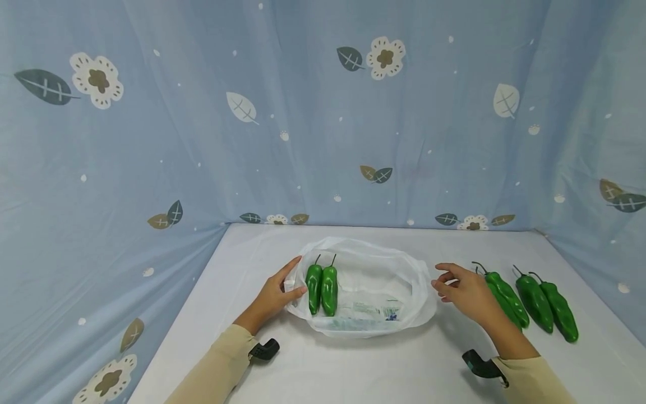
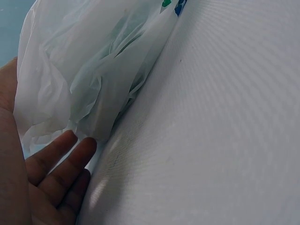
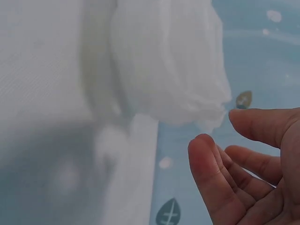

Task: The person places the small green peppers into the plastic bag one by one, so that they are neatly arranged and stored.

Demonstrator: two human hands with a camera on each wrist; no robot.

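A white plastic bag (image 1: 370,325) lies with its mouth spread wide on the table. Side by side in its left part are two green peppers (image 1: 330,290), stems pointing away from me. My left hand (image 1: 271,294) holds the bag's left rim, thumb over the inner side and fingers outside. The left wrist view shows those fingertips (image 2: 86,147) at the bag's outer wall. Just off the right rim, my right hand (image 1: 466,292) hovers with nothing in it. Thumb and fingers stand apart there in the right wrist view, close to the bag (image 3: 168,61).
Several more green peppers (image 1: 534,303) lie on the white table (image 1: 353,370) at the right, partly behind my right hand. A blue curtain (image 1: 323,112) with flowers and leaves hangs behind and at both sides. Black wrist devices (image 1: 264,350) sit at both sleeves.
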